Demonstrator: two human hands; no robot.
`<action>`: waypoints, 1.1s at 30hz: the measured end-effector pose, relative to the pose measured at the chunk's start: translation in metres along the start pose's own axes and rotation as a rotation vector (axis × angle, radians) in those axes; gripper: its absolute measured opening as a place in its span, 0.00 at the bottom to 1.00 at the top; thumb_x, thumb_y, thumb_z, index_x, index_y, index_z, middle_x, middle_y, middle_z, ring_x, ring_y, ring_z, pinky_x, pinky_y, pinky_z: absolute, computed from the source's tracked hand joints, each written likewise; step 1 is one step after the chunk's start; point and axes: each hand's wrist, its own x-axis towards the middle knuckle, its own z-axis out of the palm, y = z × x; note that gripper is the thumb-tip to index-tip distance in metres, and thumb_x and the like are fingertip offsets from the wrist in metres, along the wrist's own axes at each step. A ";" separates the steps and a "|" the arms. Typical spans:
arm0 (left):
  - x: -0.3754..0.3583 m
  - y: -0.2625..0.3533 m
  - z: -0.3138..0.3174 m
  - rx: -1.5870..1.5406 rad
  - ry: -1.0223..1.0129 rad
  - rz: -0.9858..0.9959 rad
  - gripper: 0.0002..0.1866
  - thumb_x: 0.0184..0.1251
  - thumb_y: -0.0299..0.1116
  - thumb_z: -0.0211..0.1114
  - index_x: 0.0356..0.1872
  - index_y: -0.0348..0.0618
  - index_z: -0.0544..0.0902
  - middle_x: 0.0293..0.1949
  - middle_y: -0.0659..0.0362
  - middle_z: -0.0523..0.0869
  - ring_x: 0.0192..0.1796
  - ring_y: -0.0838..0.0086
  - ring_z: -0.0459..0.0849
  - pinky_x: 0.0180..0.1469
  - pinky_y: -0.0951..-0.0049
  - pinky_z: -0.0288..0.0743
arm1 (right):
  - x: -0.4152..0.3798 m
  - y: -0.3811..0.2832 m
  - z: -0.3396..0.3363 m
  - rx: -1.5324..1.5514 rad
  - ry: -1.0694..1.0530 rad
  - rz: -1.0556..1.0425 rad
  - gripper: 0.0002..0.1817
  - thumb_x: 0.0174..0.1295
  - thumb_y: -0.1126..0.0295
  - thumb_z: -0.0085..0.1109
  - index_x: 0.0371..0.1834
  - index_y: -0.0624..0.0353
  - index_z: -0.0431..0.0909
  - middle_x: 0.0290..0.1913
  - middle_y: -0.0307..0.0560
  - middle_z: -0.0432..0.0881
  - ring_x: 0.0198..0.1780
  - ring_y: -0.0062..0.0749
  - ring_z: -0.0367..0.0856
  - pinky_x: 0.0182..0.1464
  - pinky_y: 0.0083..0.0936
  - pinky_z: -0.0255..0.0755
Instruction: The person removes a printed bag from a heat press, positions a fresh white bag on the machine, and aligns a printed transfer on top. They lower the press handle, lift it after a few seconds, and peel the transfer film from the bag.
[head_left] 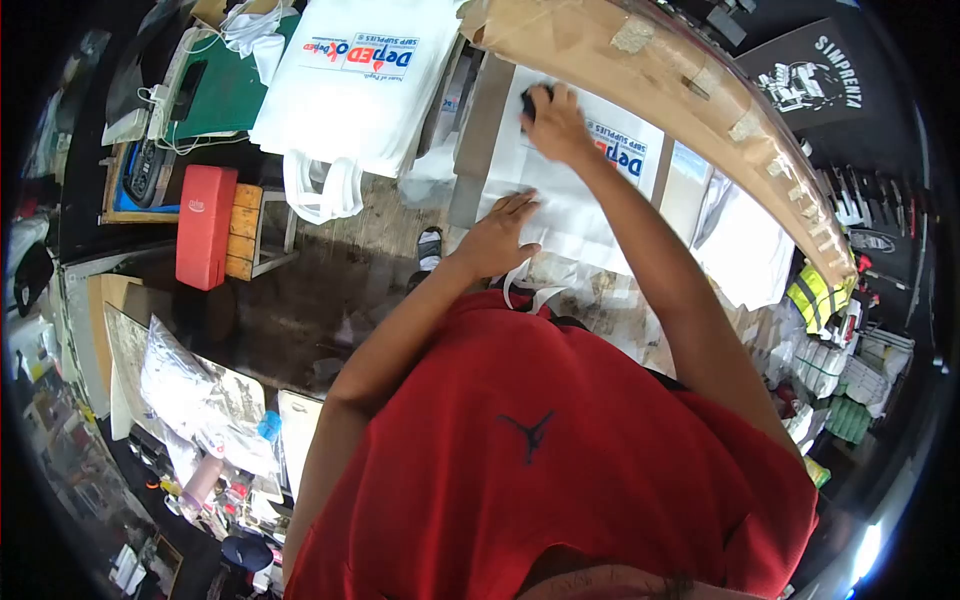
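Observation:
A white printed bag (560,190) lies flat on a board in front of me, its white handle hanging over the near edge by my shirt. My right hand (557,122) is closed round a small black object (538,98) on the bag's upper left part, beside the blue and red print. Lower on the bag, my left hand (497,236) rests with its fingers apart, holding nothing. To the left lies a stack of white bags (350,90) with the same print and looped handles.
A long cardboard piece (700,90) curves along the far right side. A red box (206,226) stands on a wooden stool (244,232) at the left. Clear plastic packs (175,375) lie lower left. White material (745,245) hangs at the right.

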 end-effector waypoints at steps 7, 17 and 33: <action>-0.003 -0.002 -0.003 0.011 0.001 -0.003 0.38 0.61 0.41 0.71 0.70 0.38 0.67 0.75 0.48 0.65 0.75 0.50 0.63 0.77 0.58 0.58 | -0.036 -0.017 -0.005 0.158 -0.016 -0.050 0.28 0.52 0.69 0.73 0.58 0.48 0.75 0.59 0.62 0.68 0.59 0.63 0.73 0.59 0.51 0.74; -0.007 0.000 0.006 0.031 -0.022 -0.032 0.38 0.63 0.45 0.69 0.70 0.40 0.67 0.75 0.50 0.64 0.76 0.53 0.61 0.77 0.58 0.58 | -0.041 -0.024 0.002 0.066 0.065 -0.077 0.25 0.52 0.69 0.74 0.53 0.49 0.75 0.51 0.62 0.74 0.50 0.64 0.80 0.52 0.50 0.78; -0.005 0.003 0.005 0.070 -0.023 -0.029 0.38 0.62 0.44 0.70 0.70 0.38 0.68 0.75 0.48 0.64 0.76 0.53 0.61 0.78 0.58 0.57 | -0.021 0.005 -0.029 0.176 -0.209 0.052 0.46 0.46 0.53 0.75 0.71 0.50 0.67 0.61 0.69 0.69 0.61 0.63 0.76 0.64 0.44 0.73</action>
